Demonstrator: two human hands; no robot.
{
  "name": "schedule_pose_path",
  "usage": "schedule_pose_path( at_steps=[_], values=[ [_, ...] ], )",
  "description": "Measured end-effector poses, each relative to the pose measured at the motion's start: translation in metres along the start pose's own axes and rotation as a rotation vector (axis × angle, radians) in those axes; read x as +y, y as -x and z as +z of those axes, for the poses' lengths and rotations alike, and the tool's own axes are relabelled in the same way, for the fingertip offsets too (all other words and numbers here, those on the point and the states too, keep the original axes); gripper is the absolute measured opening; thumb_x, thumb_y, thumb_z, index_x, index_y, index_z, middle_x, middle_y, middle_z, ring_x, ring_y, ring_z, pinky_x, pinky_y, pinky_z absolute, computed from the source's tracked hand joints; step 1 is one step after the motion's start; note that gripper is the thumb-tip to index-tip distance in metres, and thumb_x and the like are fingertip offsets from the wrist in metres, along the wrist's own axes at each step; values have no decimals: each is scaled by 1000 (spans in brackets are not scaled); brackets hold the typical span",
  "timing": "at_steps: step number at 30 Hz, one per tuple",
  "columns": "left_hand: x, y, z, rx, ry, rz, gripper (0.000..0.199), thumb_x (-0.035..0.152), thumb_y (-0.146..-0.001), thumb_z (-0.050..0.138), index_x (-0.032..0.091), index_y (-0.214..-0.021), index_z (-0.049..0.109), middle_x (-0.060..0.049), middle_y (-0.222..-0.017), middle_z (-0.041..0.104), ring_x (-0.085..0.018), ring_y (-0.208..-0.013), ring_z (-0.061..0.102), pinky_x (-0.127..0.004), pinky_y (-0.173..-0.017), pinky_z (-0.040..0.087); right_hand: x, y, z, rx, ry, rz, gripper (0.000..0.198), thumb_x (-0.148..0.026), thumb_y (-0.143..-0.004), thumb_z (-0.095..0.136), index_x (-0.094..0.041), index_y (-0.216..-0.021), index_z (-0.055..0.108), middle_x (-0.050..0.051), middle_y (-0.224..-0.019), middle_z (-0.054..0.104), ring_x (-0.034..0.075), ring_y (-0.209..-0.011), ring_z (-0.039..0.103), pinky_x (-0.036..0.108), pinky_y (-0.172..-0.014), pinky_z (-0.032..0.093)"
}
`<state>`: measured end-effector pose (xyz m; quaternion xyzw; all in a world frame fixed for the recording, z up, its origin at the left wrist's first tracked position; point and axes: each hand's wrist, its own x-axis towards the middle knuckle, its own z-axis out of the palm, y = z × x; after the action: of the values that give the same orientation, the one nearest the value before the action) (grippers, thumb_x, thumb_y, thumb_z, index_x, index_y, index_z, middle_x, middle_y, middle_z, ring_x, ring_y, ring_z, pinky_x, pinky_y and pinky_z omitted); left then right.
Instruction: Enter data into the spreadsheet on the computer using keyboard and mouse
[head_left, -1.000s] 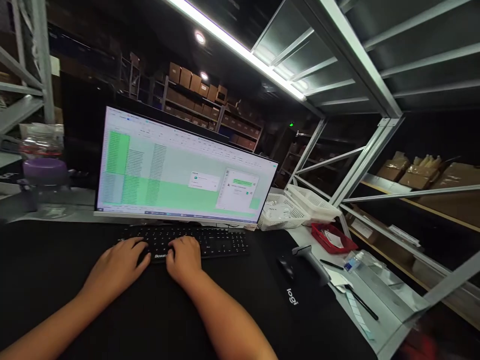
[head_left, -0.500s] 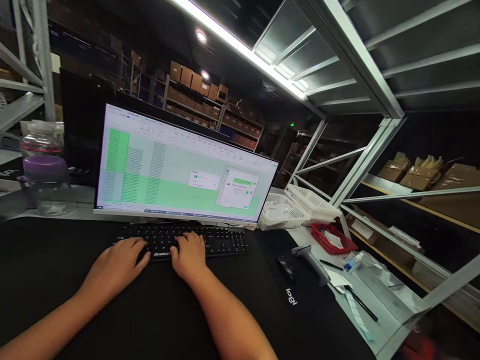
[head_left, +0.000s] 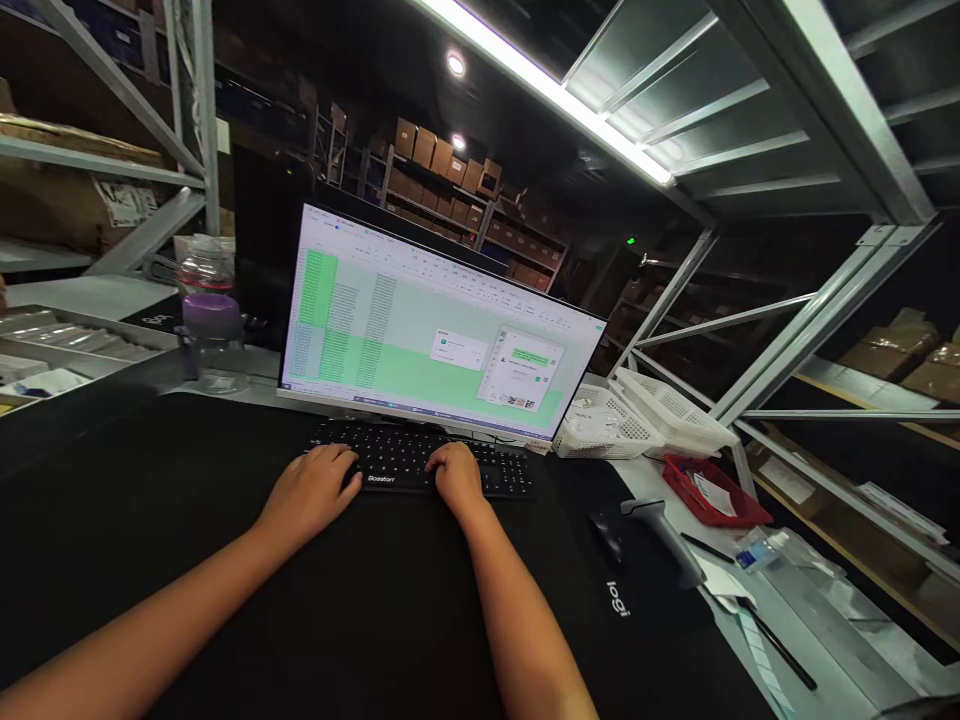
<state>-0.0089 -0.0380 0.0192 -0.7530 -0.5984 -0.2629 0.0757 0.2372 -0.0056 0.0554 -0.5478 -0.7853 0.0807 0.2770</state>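
Observation:
A black keyboard (head_left: pixel 405 462) lies in front of the monitor (head_left: pixel 420 300), whose screen shows a spreadsheet with green areas and two small windows. My left hand (head_left: pixel 313 490) rests at the keyboard's left end, its fingers lying over the keys and the thumb apart by the front edge. Over the keys right of the middle is my right hand (head_left: pixel 457 478), with its index finger reaching left and the other fingers bent and partly hidden. Neither hand holds anything. To the right, a black mouse (head_left: pixel 606 538) and a grey handheld scanner (head_left: pixel 664 538) lie untouched.
A lidded jar (head_left: pixel 214 345) and a metal tray (head_left: pixel 97 385) of packets stand left. White baskets (head_left: pixel 607 425), a red basket (head_left: pixel 712 495), and a black pen (head_left: pixel 784 650) are on the right. A metal shelf post (head_left: pixel 795 320) rises beyond them.
The view has turned left, so more of the tray and left shelf shows. My right hand's fingers are more bent. Small pictures have appeared at the bottom of the chat window.

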Motion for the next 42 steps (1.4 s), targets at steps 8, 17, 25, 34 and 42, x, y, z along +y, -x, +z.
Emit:
schedule_pose_path(
  at_steps=[8, 17, 25, 34, 42],
  values=[
    [1, 0, -1, 11, 26, -9, 54, 44, -94, 38, 11, -116, 75, -20, -128, 72, -37, -119, 67, -54, -103, 54, -17, 10, -3, 2, 123, -43, 34, -6, -92, 59, -27, -94, 86, 5, -137, 71, 23, -131, 63, 38, -113, 50],
    [-7, -2, 11, 35, 43, 20, 57, 48, -93, 35, 13, -114, 75, -21, -128, 72, -39, -119, 67, -56, -104, 53, -37, 24, 14, -93, 100, -90, 40, -34, -105, 60, -23, -143, 66, 9, -157, 60, 28, -154, 45, 53, -132, 29],
    [-8, -2, 14, 46, 40, 30, 59, 49, -94, 33, 11, -113, 74, -22, -127, 72, -39, -119, 67, -57, -104, 53, -35, 21, 14, -52, 109, -72, 39, -27, -104, 57, -21, -141, 67, 10, -150, 65, 26, -147, 52, 47, -130, 34],
    [-12, 0, 7, 120, 85, -213, 63, 42, -91, 44, 7, -141, 60, -23, -143, 63, -38, -136, 57, -55, -116, 47, -28, 20, 16, 3, 87, -38, 37, -22, -99, 60, -20, -133, 72, 13, -141, 68, 26, -134, 61, 41, -119, 45],
    [-18, -1, 12, 121, 52, -247, 57, 45, -93, 43, 15, -132, 71, -22, -151, 57, -39, -144, 50, -60, -122, 39, -20, 16, 16, 109, 19, 11, 47, -3, -90, 49, -20, -127, 74, 10, -125, 75, 24, -121, 67, 38, -109, 52]
  ],
)
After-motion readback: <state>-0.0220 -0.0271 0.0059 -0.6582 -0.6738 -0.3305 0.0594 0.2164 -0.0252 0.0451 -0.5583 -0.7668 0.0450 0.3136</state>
